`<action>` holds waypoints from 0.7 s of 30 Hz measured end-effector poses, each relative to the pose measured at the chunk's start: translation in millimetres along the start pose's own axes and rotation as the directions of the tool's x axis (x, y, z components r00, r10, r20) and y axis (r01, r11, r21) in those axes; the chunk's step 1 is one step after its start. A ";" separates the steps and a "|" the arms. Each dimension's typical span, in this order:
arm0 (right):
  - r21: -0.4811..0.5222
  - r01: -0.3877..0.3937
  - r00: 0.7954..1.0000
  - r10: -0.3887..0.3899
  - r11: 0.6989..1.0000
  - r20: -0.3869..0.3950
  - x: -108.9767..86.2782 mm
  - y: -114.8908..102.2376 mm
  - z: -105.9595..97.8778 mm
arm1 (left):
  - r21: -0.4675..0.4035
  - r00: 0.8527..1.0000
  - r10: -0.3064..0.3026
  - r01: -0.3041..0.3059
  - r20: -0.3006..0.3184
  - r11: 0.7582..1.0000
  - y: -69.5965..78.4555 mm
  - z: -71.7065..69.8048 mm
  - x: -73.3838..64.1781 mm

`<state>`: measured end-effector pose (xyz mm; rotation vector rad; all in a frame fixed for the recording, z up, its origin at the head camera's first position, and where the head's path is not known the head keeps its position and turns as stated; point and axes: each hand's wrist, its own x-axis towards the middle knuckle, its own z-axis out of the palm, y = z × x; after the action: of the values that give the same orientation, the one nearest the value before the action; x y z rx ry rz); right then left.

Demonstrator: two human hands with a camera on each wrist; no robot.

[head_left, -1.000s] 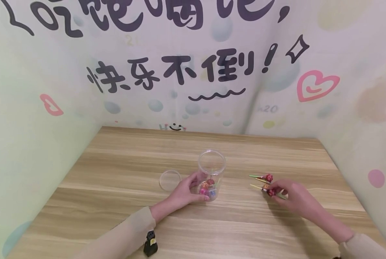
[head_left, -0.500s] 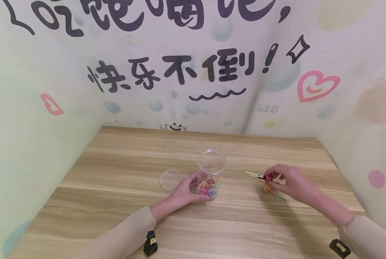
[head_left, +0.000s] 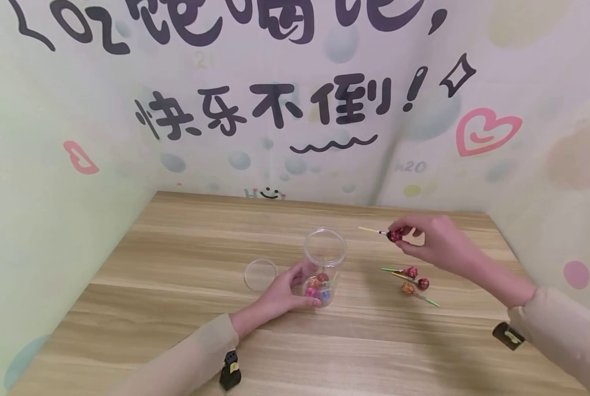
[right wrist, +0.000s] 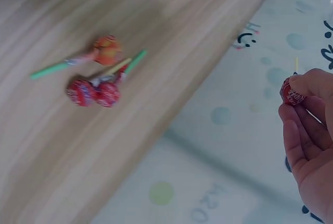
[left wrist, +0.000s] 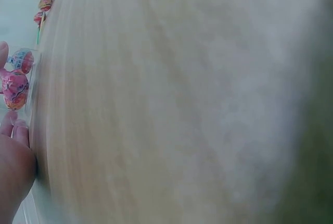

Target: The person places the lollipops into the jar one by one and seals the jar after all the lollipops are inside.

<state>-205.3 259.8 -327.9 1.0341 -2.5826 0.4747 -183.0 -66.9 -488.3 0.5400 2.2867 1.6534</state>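
Note:
A clear plastic jar [head_left: 324, 258] stands upright and lidless on the table. My left hand [head_left: 282, 297] grips it low on its left side, fingers behind and thumb in front. Several wrapped lollipops [left wrist: 15, 86] lie at the bottom of the jar. Up and to the right of the jar, my right hand [head_left: 435, 239] pinches a dark red lollipop [head_left: 395, 235] by its candy head, the pale yellow stick pointing left. Below that hand, three lollipops lie together on the table: a red one [head_left: 412, 271], a dark red one [head_left: 423, 284] and an orange one [head_left: 407, 289].
A round clear lid [head_left: 260, 275] lies flat on the table [head_left: 200, 236], left of the jar and behind the left hand. A printed wall covering [head_left: 275, 165] rises at the table's back edge, with more wall on both sides.
The right hand has picked a dark red lollipop out of the group and lifted it up and to the left. The left hand keeps its hold on the jar.

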 end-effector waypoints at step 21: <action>0.100 0.038 0.996 -0.045 0.994 0.073 68.6 -54.6 -15.1 | 0.009 1.000 0.000 0.000 0.006 1.000 1.5 -0.4 -1.4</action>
<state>-211.3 187.5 -276.4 1.1574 -2.6207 0.5684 -181.7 -67.4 -486.7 0.5458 2.2913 1.6404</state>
